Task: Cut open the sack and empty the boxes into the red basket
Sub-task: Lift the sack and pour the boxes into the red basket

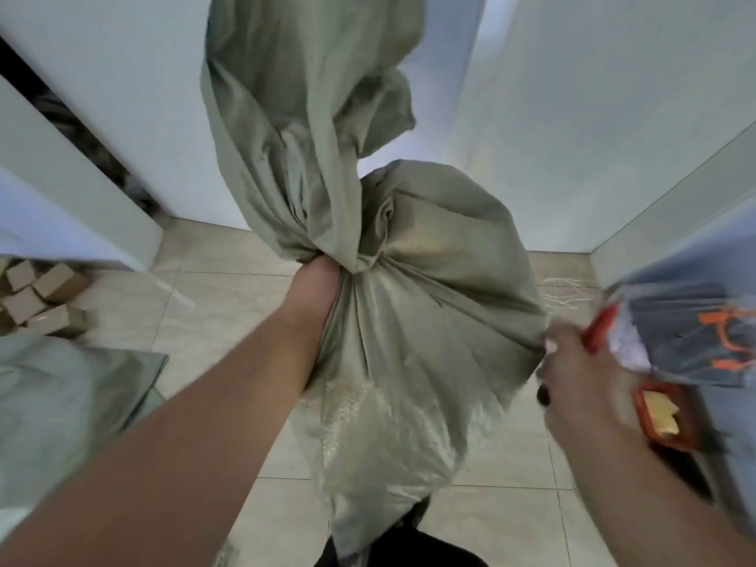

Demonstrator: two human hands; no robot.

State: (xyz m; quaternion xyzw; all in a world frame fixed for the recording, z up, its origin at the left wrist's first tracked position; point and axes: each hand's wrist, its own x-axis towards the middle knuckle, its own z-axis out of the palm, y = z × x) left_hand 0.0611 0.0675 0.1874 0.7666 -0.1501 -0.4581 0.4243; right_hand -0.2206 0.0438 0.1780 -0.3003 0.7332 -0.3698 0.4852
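Gripping sack [409,321] at bunched neck, left hand [317,288] lifts; right hand [572,374] clutches red-handled cutter [597,327]; sack still uncut.

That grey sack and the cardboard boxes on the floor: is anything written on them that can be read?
None readable.
Sack: plain woven cloth, no print showing.
Cardboard boxes: no print visible at this size.
Grey package at right: orange marks, too blurred to read.

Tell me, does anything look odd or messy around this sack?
Loose white threads fray from the sack beside the right hand, where the weave looks torn or cut. Small cardboard boxes lie scattered on the floor at left.
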